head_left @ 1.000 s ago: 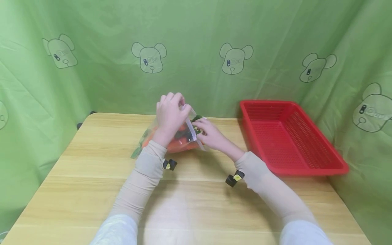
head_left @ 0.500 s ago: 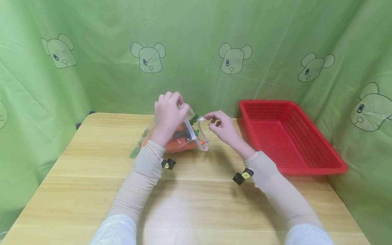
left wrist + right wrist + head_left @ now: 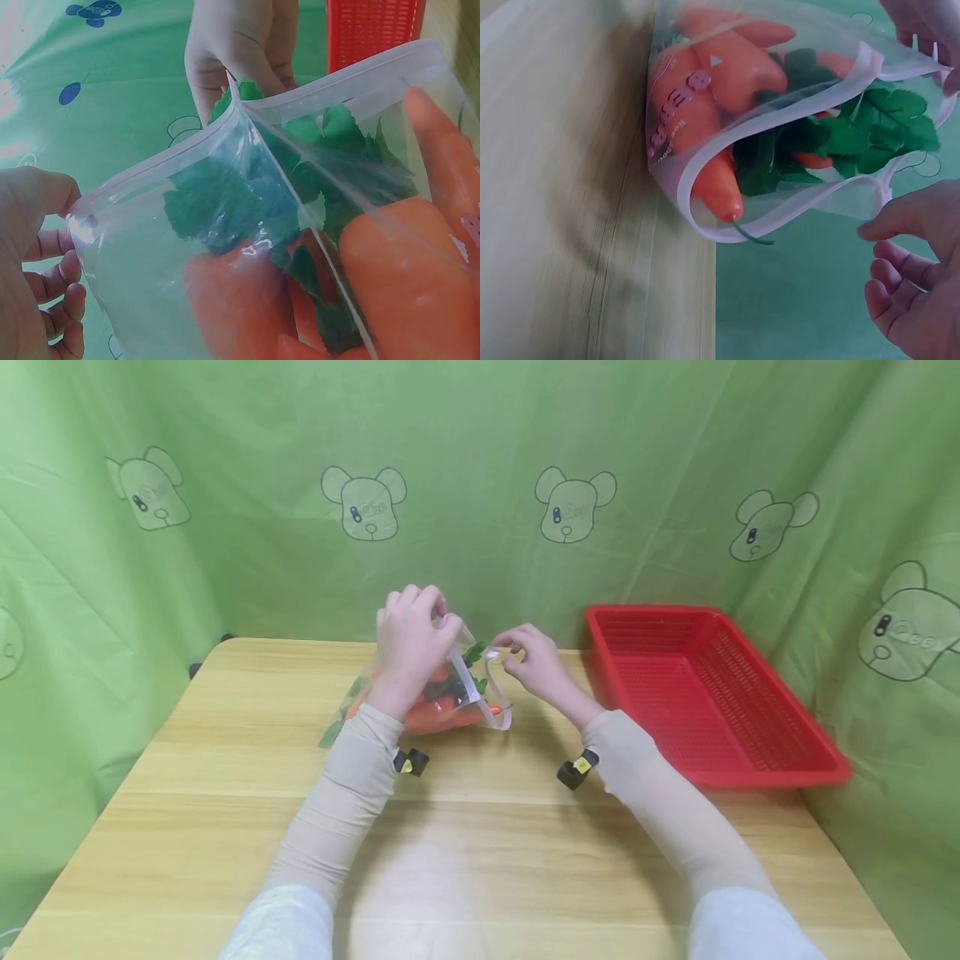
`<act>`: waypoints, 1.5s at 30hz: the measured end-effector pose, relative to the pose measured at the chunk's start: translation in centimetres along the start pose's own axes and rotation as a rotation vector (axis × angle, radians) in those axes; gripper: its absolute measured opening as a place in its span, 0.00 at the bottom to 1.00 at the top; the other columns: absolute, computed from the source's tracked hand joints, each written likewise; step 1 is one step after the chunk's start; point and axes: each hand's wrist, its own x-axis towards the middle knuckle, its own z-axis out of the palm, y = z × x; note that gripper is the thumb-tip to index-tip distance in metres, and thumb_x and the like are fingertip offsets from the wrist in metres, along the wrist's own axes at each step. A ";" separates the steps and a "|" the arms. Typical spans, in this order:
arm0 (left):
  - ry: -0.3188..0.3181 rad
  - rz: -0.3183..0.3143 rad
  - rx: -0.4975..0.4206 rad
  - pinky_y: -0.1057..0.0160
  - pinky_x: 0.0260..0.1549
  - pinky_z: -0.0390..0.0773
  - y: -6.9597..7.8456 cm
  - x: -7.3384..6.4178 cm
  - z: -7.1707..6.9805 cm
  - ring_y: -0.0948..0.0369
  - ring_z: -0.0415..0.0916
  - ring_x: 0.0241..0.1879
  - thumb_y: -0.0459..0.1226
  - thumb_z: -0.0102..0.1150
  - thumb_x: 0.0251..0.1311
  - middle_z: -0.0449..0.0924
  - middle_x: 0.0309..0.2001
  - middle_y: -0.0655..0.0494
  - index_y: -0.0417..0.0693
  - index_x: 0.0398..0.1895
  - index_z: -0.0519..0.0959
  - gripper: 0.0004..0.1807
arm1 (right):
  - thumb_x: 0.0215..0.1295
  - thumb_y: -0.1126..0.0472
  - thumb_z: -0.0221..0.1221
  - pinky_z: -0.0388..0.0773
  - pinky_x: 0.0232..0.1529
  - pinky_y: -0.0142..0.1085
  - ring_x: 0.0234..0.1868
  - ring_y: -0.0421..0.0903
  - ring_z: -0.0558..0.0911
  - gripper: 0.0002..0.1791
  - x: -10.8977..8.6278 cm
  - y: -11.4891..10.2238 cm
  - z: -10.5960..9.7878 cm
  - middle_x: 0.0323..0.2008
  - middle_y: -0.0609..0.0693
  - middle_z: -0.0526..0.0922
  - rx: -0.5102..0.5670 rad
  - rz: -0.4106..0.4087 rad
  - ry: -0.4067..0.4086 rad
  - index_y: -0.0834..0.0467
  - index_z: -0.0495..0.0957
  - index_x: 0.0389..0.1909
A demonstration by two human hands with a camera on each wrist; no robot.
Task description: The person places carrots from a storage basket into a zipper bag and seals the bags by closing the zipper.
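Note:
A clear zip bag (image 3: 450,714) lies at the back of the table, its mouth turned right and parted. Inside are several orange carrots (image 3: 718,187) with green leaves (image 3: 900,112); one tip with a thin green stalk pokes out past the rim. My left hand (image 3: 412,639) pinches the upper corner of the mouth; the left wrist view shows its thumb and fingers (image 3: 56,292) at that corner. My right hand (image 3: 532,664) is at the opposite rim, fingers curled, with the pulled-out edge at its fingertips. In the right wrist view its thumb is right by the rim.
A red plastic basket (image 3: 630,727) with slotted walls stands at the right of the wooden table (image 3: 480,860). Behind and at both sides hangs a green curtain (image 3: 480,435) printed with bear heads. Each wrist wears a small black camera (image 3: 576,770).
My right hand has come out of the bag's mouth and drawn its near rim to the right, widening the gap. Lately it has shifted slightly back left. The left hand keeps its place.

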 end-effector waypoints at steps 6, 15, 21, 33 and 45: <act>0.010 0.007 0.005 0.56 0.40 0.67 -0.1 0.0 -0.1 0.55 0.68 0.39 0.43 0.58 0.56 0.77 0.35 0.54 0.50 0.31 0.77 0.07 | 0.57 0.63 0.67 0.77 0.48 0.49 0.47 0.56 0.79 0.11 0.6 0.1 0.2 0.45 0.58 0.81 0.006 -0.046 0.026 0.59 0.84 0.41; 0.041 0.005 -0.023 0.55 0.40 0.68 -0.3 -0.3 -0.6 0.54 0.69 0.39 0.44 0.57 0.55 0.78 0.34 0.53 0.49 0.32 0.77 0.09 | 0.56 0.62 0.68 0.77 0.39 0.41 0.41 0.56 0.81 0.09 1.1 0.3 0.0 0.41 0.58 0.84 0.025 -0.084 0.093 0.60 0.85 0.37; 0.061 0.018 -0.046 0.55 0.39 0.67 -0.3 -0.6 -1.5 0.53 0.69 0.37 0.44 0.58 0.57 0.77 0.32 0.52 0.47 0.36 0.77 0.11 | 0.57 0.63 0.66 0.76 0.38 0.39 0.36 0.51 0.80 0.07 1.7 -0.3 -0.7 0.37 0.58 0.85 0.066 -0.073 0.165 0.61 0.84 0.36; 0.077 0.113 -0.197 0.56 0.41 0.65 -1.7 -2.6 -3.0 0.53 0.68 0.37 0.48 0.60 0.61 0.77 0.32 0.50 0.44 0.39 0.78 0.15 | 0.61 0.62 0.64 0.73 0.34 0.34 0.34 0.51 0.78 0.08 2.5 -1.8 -2.3 0.35 0.57 0.83 0.088 -0.003 0.177 0.62 0.82 0.38; 0.033 0.435 -0.137 0.56 0.36 0.63 -3.6 -5.0 -3.5 0.54 0.68 0.36 0.54 0.73 0.42 0.77 0.28 0.51 0.46 0.35 0.79 0.25 | 0.61 0.59 0.63 0.70 0.33 0.29 0.34 0.43 0.75 0.09 3.2 -2.6 -3.8 0.35 0.56 0.83 0.092 0.056 0.223 0.61 0.83 0.39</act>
